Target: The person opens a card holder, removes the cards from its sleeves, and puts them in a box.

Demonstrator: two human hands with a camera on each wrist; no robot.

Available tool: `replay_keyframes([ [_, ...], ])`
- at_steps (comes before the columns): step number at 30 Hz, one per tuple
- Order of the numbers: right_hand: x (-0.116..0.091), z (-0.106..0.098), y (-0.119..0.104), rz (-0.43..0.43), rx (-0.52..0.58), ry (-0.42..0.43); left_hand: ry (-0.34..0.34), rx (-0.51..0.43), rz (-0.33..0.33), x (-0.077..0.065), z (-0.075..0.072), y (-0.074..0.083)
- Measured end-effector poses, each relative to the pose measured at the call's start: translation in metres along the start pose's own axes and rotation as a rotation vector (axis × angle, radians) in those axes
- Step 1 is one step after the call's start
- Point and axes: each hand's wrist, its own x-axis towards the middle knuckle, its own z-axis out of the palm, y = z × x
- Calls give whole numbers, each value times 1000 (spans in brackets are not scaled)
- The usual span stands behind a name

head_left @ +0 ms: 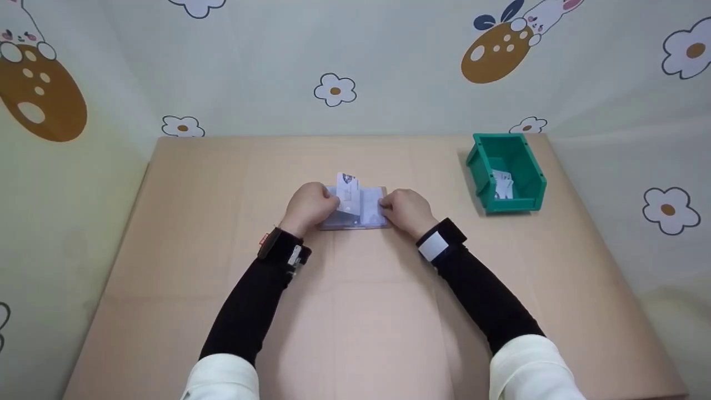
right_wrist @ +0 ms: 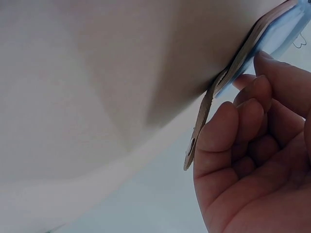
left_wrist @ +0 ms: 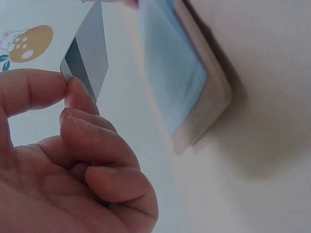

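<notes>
A small card holder (head_left: 373, 203) with clear bluish sleeves and a tan cover lies open on the table in front of me. My left hand (head_left: 310, 206) pinches a white card (left_wrist: 95, 43) with a dark stripe on one side between thumb and forefinger. In the head view that card stands over the left sleeve pages, its printed face showing. At the holder's right edge, my right hand (head_left: 409, 210) grips the sleeves with thumb and curled fingers. A tan strap (right_wrist: 198, 131) with a metal snap sticks out beside those fingers in the right wrist view.
A green plastic bin (head_left: 514, 205) stands at the table's back right, with several white cards (head_left: 503, 184) inside. Brown board covers the table (head_left: 355, 311). A patterned curtain (head_left: 266, 72) hangs behind it and along both sides.
</notes>
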Motion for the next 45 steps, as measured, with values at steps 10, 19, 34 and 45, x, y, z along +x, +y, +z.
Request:
replay_keyframes([
  [10,-1,0,0,-13,4,2,29,-79,27,-2,-6,9],
  [19,-1,2,2,-15,7,-11,57,-165,45,-4,-10,16],
  [34,-5,-38,-9,4,141,186,53,-228,26,-6,-11,20],
  [45,-12,-47,-32,-65,252,217,34,-233,57,-9,-11,27],
])
